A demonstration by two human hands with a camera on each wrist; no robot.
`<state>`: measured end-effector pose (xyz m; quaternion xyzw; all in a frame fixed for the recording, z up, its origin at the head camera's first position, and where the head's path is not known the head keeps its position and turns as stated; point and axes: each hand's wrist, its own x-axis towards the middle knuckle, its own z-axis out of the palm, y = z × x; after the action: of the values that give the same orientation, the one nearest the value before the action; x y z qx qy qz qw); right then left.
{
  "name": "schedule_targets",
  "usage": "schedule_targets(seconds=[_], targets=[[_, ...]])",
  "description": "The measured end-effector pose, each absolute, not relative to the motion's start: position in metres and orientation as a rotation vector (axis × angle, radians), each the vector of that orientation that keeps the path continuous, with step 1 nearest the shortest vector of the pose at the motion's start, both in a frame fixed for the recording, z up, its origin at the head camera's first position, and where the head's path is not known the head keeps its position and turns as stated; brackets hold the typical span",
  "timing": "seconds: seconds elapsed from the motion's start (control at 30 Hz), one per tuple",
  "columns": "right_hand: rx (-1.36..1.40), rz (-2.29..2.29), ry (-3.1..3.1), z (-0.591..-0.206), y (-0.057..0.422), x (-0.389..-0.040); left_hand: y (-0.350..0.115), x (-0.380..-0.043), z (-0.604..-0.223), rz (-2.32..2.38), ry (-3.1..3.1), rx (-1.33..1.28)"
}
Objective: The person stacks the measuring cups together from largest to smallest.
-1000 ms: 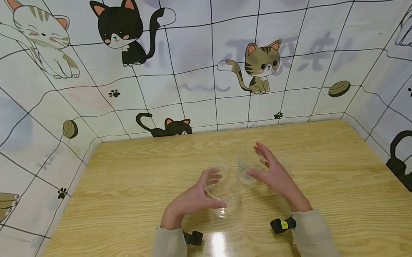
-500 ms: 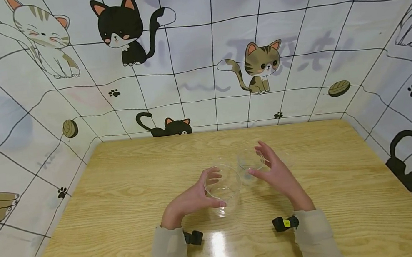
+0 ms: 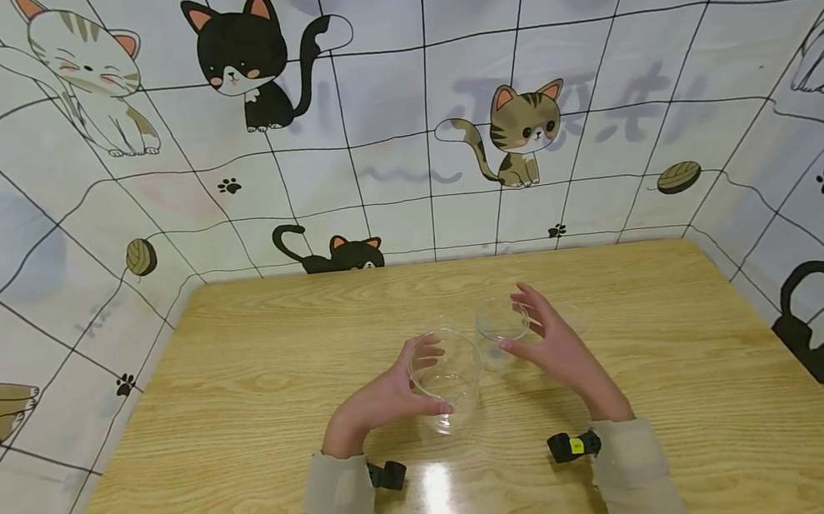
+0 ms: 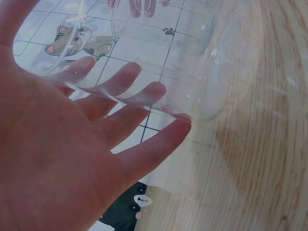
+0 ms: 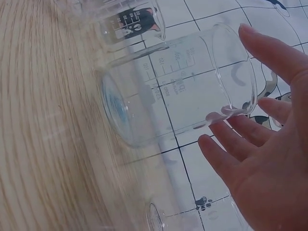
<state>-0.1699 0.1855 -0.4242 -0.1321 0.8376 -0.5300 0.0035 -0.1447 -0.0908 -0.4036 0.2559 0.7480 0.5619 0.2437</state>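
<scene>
In the head view my left hand [image 3: 396, 388] grips a large clear glass beaker [image 3: 452, 408] from the left, thumb in front and fingers around its far side. In the left wrist view, those fingers lie along the wall of the beaker [image 4: 207, 96], which stands upright on the table. My right hand [image 3: 553, 351] is spread loosely beside a smaller marked beaker [image 3: 498, 357], thumb near its front rim and fingers behind. Seen from the right wrist, the thumb tip is right at the rim of this beaker [image 5: 168, 91], with relaxed fingers close along its wall.
A small graduated beaker [image 5: 130, 31] stands beyond the right-hand one in the right wrist view. Another clear glass vessel [image 5: 156, 219] shows at the bottom there. The wooden table [image 3: 243, 375] is bounded by cat-printed cloth walls [image 3: 402, 166].
My right hand has shifted slightly right, its thumb and fingers drawing a little away from the smaller beaker. The left hand and both beakers have stayed in place.
</scene>
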Motion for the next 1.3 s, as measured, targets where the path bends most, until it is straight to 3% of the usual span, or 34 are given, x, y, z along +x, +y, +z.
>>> schedule_targets(seconds=[1.03, 1.3], targets=[[-0.429, -1.563, 2.676, -0.428, 0.184, -0.169, -0.092, -0.155, -0.430, 1.539, 2.064, 0.712], [-0.454, -1.535, 2.646, -0.406, 0.177, -0.159, -0.091, -0.155, -0.430, 1.539, 2.067, 0.710]])
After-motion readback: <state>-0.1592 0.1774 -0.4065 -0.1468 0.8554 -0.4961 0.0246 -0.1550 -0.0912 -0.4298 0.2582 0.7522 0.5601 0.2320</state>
